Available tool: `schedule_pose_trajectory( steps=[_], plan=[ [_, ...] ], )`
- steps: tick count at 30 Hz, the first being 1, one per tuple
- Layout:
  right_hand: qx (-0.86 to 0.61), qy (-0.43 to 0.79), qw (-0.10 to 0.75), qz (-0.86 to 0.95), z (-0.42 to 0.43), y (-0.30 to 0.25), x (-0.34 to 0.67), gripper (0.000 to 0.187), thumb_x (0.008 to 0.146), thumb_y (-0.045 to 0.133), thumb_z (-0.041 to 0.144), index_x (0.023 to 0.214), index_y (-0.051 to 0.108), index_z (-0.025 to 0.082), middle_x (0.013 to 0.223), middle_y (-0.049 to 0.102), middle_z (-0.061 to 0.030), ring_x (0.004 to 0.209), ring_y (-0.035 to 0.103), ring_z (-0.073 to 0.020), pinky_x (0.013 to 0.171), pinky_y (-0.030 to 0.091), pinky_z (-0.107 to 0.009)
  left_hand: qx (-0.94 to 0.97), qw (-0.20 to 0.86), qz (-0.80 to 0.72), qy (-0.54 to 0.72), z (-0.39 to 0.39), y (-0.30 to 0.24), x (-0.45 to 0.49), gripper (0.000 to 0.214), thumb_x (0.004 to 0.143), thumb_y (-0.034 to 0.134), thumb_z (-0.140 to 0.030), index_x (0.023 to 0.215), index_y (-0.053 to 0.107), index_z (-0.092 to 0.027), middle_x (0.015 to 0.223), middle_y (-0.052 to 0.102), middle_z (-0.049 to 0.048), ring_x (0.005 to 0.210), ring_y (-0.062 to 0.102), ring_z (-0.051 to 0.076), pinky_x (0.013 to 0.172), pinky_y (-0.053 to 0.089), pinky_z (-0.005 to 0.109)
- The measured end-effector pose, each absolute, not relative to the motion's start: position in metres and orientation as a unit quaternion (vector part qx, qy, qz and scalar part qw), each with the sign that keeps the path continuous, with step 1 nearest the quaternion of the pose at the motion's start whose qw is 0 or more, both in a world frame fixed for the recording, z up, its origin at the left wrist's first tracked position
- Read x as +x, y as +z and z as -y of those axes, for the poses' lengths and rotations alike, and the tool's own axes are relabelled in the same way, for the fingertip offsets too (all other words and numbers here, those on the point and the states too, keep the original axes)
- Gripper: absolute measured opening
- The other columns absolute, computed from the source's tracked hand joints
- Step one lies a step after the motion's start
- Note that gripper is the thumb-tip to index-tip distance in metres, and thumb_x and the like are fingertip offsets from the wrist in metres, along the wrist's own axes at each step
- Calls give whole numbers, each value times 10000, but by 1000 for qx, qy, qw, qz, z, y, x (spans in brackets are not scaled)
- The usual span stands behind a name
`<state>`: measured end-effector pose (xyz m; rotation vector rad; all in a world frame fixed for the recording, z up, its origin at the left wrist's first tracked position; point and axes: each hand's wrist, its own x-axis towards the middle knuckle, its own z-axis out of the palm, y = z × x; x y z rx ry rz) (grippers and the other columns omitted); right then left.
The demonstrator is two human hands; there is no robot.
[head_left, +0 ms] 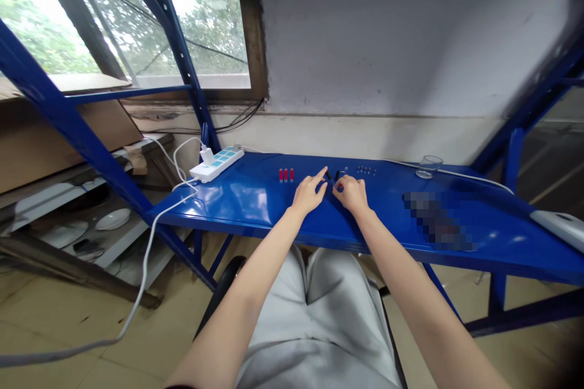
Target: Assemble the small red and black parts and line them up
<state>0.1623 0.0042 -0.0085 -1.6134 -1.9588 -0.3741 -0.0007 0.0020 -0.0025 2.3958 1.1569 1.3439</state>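
My left hand (309, 192) is over the middle of the blue table (246, 194), index finger stretched out and thumb apart from it. Its index fingertip is beside a small dark, stick-like piece (328, 174); whether they touch I cannot tell. Close by on the right, my right hand (351, 193) has its fingers pinched together around something too small to make out. A short black cylinder (337, 175) stands just beyond these fingers. Three small red cylinders with pale lower ends (286, 175) are lined up left of my hands. Several tiny metallic pieces (366, 170) lie to the right.
A white power strip (218, 164) with a plugged-in cable sits at the table's left end. At the back right is a clear glass (429, 167), near a white cable (469, 176). A blurred-out item (438, 222) and a white object (561, 226) are at the right.
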Motion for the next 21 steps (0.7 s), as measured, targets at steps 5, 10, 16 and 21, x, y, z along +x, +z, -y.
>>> schedule_pose_trajectory(
  steps=[5, 10, 16, 21],
  plan=[
    [-605, -138, 303, 723, -6, -10, 164, 106, 755, 491, 219, 686, 555, 172, 778, 596, -36, 792, 520, -171, 665, 213, -296, 833, 68, -389, 388, -5, -8, -1, 448, 865, 436, -272, 1312, 432, -238, 1006, 665, 22, 933, 548, 166, 880, 451, 315],
    [-593, -134, 310, 731, -7, -11, 165, 121, 770, 478, 231, 711, 568, 174, 796, 598, -45, 798, 519, -175, 682, 224, -296, 826, 75, -381, 409, -9, -11, 0, 388, 865, 452, -265, 1248, 508, -230, 953, 677, 34, 868, 554, 173, 840, 456, 312],
    [-580, -150, 297, 744, -4, -9, 162, 133, 778, 464, 197, 764, 593, 170, 826, 598, -63, 838, 512, -184, 692, 221, -295, 800, 64, -393, 449, -9, -6, 0, 220, 857, 488, -267, 996, 649, -215, 929, 669, 45, 870, 563, 163, 838, 440, 300],
    [-558, -191, 276, 759, -3, -9, 163, 161, 793, 450, 188, 792, 609, 162, 829, 599, -63, 813, 503, -177, 708, 213, -310, 795, 73, -392, 457, -12, -8, -1, 182, 837, 524, -271, 948, 650, -201, 878, 666, 39, 829, 554, 160, 773, 447, 280]
  ],
)
